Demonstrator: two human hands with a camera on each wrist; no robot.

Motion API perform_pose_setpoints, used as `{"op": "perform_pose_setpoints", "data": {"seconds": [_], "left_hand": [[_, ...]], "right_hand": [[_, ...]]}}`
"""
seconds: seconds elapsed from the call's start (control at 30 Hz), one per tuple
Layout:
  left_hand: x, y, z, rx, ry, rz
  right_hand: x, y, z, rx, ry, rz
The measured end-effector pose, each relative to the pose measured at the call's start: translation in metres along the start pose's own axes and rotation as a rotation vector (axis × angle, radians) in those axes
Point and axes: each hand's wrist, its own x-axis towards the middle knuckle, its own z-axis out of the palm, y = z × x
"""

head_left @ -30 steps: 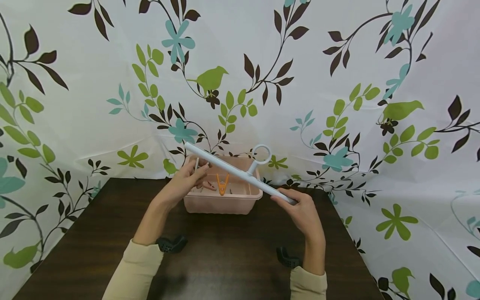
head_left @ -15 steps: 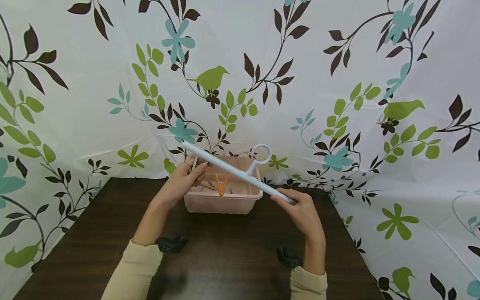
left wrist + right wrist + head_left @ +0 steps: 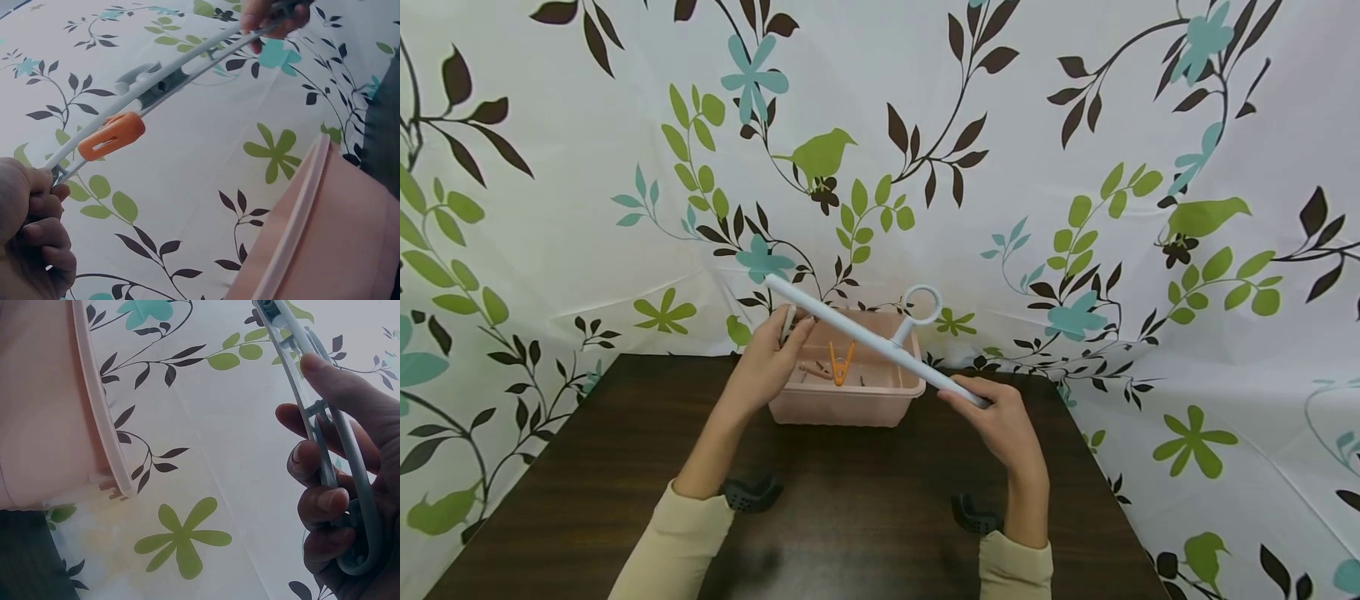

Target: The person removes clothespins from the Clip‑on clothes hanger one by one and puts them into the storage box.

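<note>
A long, light-blue plastic hanger with a ring on its upper side is held tilted above the tub, left end higher. My right hand grips its lower right end, fingers curled round the rails in the right wrist view. An orange clothespin hangs from the hanger, also visible below the bar in the head view. My left hand pinches a small pale clip near the upper left end. In the left wrist view those fingers are at the hanger's rail; part of the clip is hidden by them.
A pink plastic tub stands on the dark wooden table behind the hands. Inside it lie small pinkish clothespins. A white cloth patterned with leaves and birds hangs behind the table.
My left hand has shifted slightly, its fingers rising closer to the bar. The orange clothespin has swung a little left and up. The right hand has hardly moved.
</note>
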Motion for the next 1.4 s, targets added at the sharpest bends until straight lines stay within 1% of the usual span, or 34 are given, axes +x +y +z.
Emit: {"op": "perform_pose_setpoints", "data": {"seconds": [0.17,0.27,0.47,0.63,0.9,1.03,1.2,1.3,1.4], "left_hand": [[-0.004,0.0,0.004,0.113,0.05,0.049],[-0.007,0.0,0.006,0.188,0.085,0.089],[-0.011,0.001,0.012,0.405,0.184,0.186],[-0.009,0.001,0.014,0.579,0.228,0.241],[-0.009,0.0,0.015,0.758,0.308,0.309],[-0.009,0.0,0.015,0.815,0.341,0.319],[-0.009,0.002,0.014,0.852,0.346,0.323],[-0.008,0.004,0.013,0.856,0.344,0.328],[-0.008,0.005,0.013,0.835,0.341,0.328]], "right_hand": [[0.0,-0.001,0.001,-0.006,-0.004,0.003],[-0.001,-0.001,0.001,-0.012,-0.008,0.004],[-0.005,-0.002,0.002,-0.02,-0.015,0.0],[-0.005,-0.003,0.0,-0.023,-0.019,0.004],[-0.002,-0.004,0.002,-0.014,-0.038,0.013],[0.0,-0.005,0.005,0.001,-0.058,-0.005],[0.0,-0.005,0.007,0.012,-0.076,-0.018],[0.0,-0.006,0.007,0.012,-0.064,-0.016],[0.0,-0.006,0.006,0.005,-0.053,-0.014]]}}
